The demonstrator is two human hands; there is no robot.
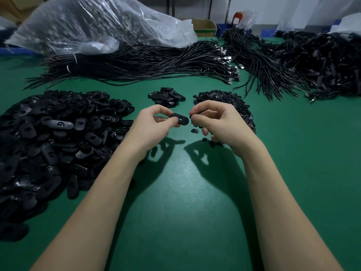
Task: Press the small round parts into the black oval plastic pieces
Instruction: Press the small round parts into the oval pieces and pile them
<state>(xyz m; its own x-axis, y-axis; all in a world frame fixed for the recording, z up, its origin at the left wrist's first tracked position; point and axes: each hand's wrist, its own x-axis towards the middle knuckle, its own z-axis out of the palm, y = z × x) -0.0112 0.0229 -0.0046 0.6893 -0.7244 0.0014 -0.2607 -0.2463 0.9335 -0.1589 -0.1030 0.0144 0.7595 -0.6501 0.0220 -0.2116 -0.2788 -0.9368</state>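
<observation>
Head view: both hands raised over a green table (179, 192). Left hand (151, 126) pinches 1 black oval piece (179, 119) between thumb and fingers, held in the air between the 2 hands. Right hand (214, 122) has thumb and forefinger closed on a small round part (191, 116) just beside the oval's right end; whether they touch cannot be told. Big heap of ovals (54, 139) lies left of the left arm; a small oval pile (166, 95) sits beyond the hands; a round-part heap (220, 98) lies under and behind the right hand. Cable bundles (148, 63) stretch across the far side. Clear plastic bag (93, 24) at far left holds dark items, too blurred to identify. Cardboard box (204, 26) behind it, contents hidden.
</observation>
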